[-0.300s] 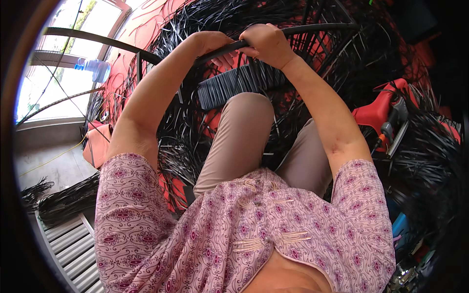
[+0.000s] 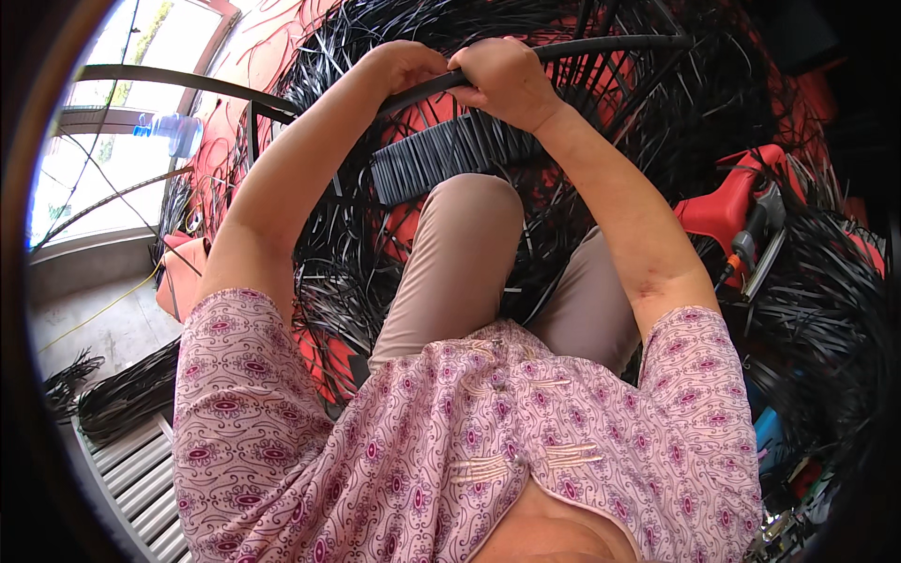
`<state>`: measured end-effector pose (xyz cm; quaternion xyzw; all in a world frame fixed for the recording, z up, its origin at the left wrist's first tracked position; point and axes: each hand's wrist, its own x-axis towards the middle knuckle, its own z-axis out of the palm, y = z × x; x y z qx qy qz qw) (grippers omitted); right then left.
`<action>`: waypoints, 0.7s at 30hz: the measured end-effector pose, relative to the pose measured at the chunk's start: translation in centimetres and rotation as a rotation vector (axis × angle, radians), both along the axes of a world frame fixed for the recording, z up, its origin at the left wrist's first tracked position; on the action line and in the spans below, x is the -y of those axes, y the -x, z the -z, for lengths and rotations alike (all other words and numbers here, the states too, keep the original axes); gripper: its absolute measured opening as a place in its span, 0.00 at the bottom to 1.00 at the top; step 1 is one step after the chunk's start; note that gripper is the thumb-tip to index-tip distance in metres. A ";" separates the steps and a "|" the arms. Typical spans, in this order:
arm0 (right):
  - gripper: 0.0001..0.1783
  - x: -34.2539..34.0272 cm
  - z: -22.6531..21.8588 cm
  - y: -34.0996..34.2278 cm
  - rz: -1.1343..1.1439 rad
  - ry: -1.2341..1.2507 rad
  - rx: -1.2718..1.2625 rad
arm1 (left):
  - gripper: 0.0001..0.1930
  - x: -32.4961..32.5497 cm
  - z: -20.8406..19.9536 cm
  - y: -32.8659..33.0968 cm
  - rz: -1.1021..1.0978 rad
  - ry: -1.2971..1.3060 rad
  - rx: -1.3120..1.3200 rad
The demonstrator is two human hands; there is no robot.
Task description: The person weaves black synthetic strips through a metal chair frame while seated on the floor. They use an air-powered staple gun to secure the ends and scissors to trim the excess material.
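A curved black bar (image 2: 610, 44) of a frame runs across the top of the view, above my knees. My right hand (image 2: 507, 83) is closed over its middle, with the thumb beneath the bar. Right beside it, my left hand (image 2: 411, 66) bends round the same bar, its fingertips partly hidden behind it. Whether a thin strip is also pinched between the fingers, I cannot make out. Below the hands sits a panel wrapped in black strips (image 2: 455, 155), tilted up to the right. Thin black strips hang between the bar and this panel.
Heaps of loose black strips (image 2: 798, 319) cover much of the red floor around me. At right lie a red plastic piece (image 2: 732, 202) and a power tool (image 2: 755, 235). A clear blue-tinged bottle (image 2: 174, 133) is near the window; a slatted grey rack (image 2: 141, 488) stands at lower left.
Both hands stay on the bar; the left hand's fingers that showed under the bar are now hidden. The view has shifted slightly.
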<state>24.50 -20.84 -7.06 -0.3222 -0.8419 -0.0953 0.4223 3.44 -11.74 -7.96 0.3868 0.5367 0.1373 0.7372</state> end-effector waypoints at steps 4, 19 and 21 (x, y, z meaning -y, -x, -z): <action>0.18 -0.3 -0.2 0.9 0.030 0.063 -0.045 | 0.05 1.0 -2.8 0.8 -0.283 -0.046 0.186; 0.17 0.2 -1.2 0.6 0.004 0.288 0.027 | 0.10 19.0 -7.3 -5.1 -0.493 -0.780 0.372; 0.15 -0.6 -0.8 -0.4 0.001 0.244 0.113 | 0.09 20.6 -6.0 -5.0 -0.488 -0.786 0.409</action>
